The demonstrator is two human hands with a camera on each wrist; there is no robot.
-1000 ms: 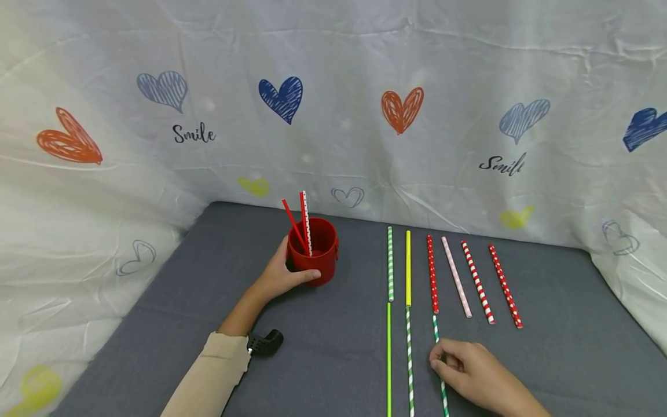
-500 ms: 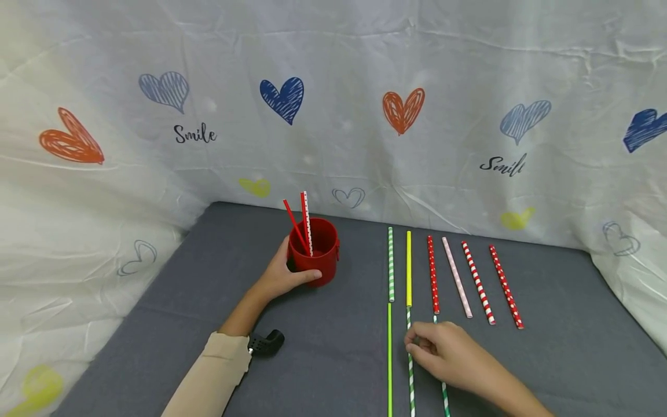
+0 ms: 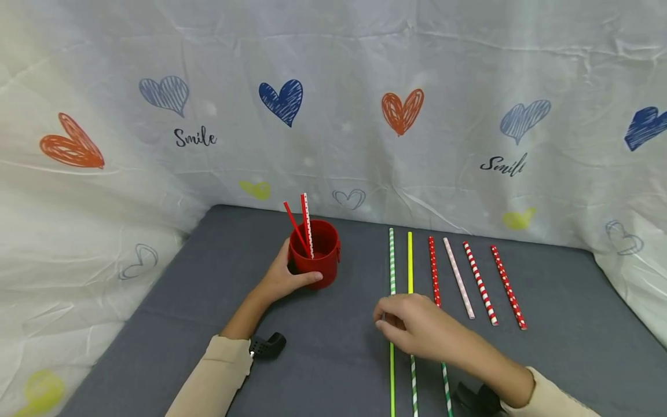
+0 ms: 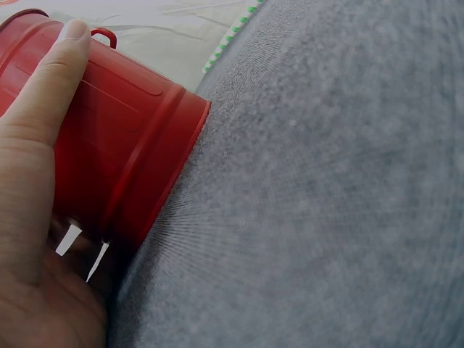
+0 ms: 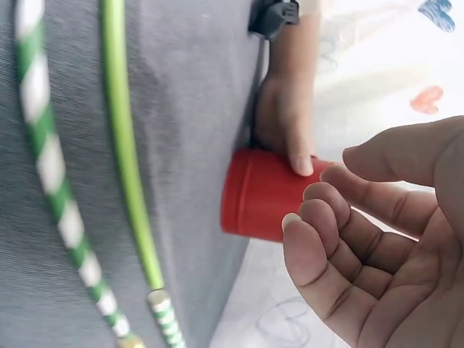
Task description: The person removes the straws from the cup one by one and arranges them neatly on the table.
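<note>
The left hand (image 3: 283, 279) grips the red cup (image 3: 319, 258), thumb across its front wall and fingers round the far side; the wrist view confirms the thumb (image 4: 45, 94) pressed flat on the ribbed wall. The cup stands upright on the grey cloth-covered table (image 3: 333, 347), left of centre, and holds two red straws (image 3: 302, 225) leaning against its rim. The right hand (image 3: 411, 327) hovers above the near row of straws with fingers loosely curled; in its wrist view the palm is empty and the fingertips (image 5: 312, 217) touch nothing, so it grasps nothing. Directly beneath it lies the plain lime-green straw (image 3: 391, 376), with the green-and-white striped straw (image 3: 413, 385) just beside it and a second striped one (image 3: 446, 391) further right. The far row holds six more, lying roughly parallel: green striped (image 3: 392, 260), yellow (image 3: 410, 260), red dotted (image 3: 432, 266), pale pink (image 3: 457, 278), and two red-and-white (image 3: 479, 281). The straws look like paper tubes: light, moderately stiff, and easily crushed or kinked. A gentle pinch near the middle would likely lift one level; lying flat on cloth, it may need a fingertip rolled under it first.
</note>
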